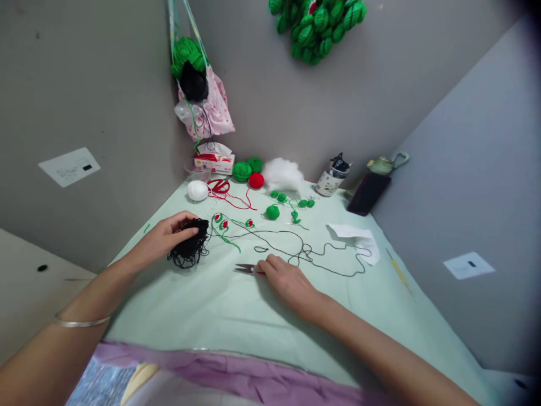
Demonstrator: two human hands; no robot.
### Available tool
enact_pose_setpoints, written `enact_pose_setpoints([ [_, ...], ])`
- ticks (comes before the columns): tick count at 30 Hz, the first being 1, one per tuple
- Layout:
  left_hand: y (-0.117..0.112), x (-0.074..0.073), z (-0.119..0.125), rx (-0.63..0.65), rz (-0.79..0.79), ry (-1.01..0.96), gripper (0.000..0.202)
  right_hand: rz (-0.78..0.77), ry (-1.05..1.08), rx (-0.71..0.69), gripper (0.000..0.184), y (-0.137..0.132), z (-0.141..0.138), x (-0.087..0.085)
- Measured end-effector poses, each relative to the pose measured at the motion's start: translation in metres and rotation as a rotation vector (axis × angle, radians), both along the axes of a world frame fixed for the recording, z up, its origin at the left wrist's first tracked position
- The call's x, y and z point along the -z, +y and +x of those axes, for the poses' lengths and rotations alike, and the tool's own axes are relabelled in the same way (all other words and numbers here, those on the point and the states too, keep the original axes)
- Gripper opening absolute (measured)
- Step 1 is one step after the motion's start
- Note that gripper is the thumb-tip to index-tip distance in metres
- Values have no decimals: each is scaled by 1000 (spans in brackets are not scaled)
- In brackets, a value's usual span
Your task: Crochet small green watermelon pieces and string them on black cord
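My left hand [171,234] is closed around a loose bundle of black yarn [190,245], its cut or looped ends hanging down over the table. Under my right hand [287,279] is a pair of small scissors [249,269]; the fingers wrap their red handles, and the blades point left, slightly apart. A long black strand [304,248] winds across the cloth to the right. Just above the scissors lies a small loop of black yarn [261,249]. Little red, white and green crocheted pieces [224,225] with green tails sit between the hands.
Along the back stand a tissue box [214,162], green yarn balls [242,171], a red ball [256,180], white stuffing [283,175], a pen cup [332,179] and a phone [369,193]. White paper [359,242] and a yellow-handled hook [399,272] lie right. A bag [217,107] hangs at the left corner.
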State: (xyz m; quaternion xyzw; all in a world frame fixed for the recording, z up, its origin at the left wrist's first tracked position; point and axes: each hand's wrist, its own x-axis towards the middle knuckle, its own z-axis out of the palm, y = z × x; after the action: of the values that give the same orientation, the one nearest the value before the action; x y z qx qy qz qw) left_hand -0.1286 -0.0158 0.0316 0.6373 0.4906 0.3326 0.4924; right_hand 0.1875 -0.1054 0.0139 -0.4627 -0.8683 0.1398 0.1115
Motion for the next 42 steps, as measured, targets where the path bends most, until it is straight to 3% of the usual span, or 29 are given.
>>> enact_pose_setpoints([
  [3, -1, -2, -2, -16, 10, -29, 30, -449, 524, 106, 29, 11, -18, -12],
  [6, -4, -9, 1, -46, 42, -42, 26, -931, 934, 115, 45, 20, -40, -23],
  [9, -7, -17, 3, -61, 82, -45, 21, -1133, 1126, 176, 47, 27, -60, -25],
  [13, -11, -18, 3, -68, 93, -43, 20, -1205, 1296, 302, 35, 32, -80, -20],
  [20, -16, -18, 6, -57, 86, -68, 22, -1208, 1415, 305, 27, 37, -99, -27],
  [31, -10, -11, 1, -199, 153, -153, 25, -1272, 1451, 303, 27, 24, -90, -29],
  [37, -18, -19, 7, -104, 110, -70, 19, -1245, 1453, 307, 27, 31, -100, -27],
  [42, -22, -22, 9, -43, 99, -53, 20, -1116, 1469, 314, 26, 37, -108, -31],
])
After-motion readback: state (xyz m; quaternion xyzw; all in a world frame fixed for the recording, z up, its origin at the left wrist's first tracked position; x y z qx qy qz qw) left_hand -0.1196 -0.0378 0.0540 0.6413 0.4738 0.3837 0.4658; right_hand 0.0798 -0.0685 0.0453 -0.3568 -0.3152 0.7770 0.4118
